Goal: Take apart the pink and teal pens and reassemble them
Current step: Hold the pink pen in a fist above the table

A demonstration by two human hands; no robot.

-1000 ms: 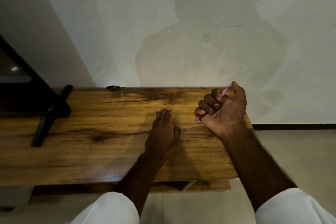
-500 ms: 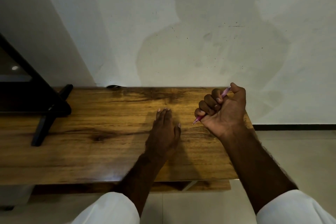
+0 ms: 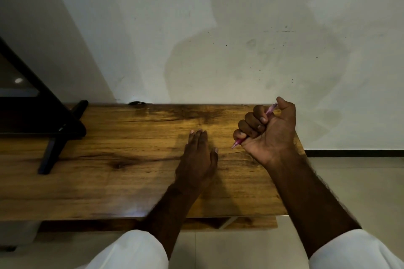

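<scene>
My right hand [image 3: 270, 131] is closed in a fist around the pink pen [image 3: 269, 111], raised a little over the right end of the wooden table [image 3: 122, 159]. The pen's tip [image 3: 235, 145] pokes out below my little finger and points down-left; its top end sticks out by my thumb. My left hand [image 3: 200, 157] lies flat, palm down, on the table's middle with fingers together and nothing visible in it. What lies under the palm is hidden. No teal pen shows anywhere in view.
A black stand [image 3: 52, 129] with a slanted frame occupies the table's left end. The table's far edge meets a pale wall [image 3: 218, 39]. Its right edge ends near my right wrist, with tiled floor [image 3: 349, 181] beyond.
</scene>
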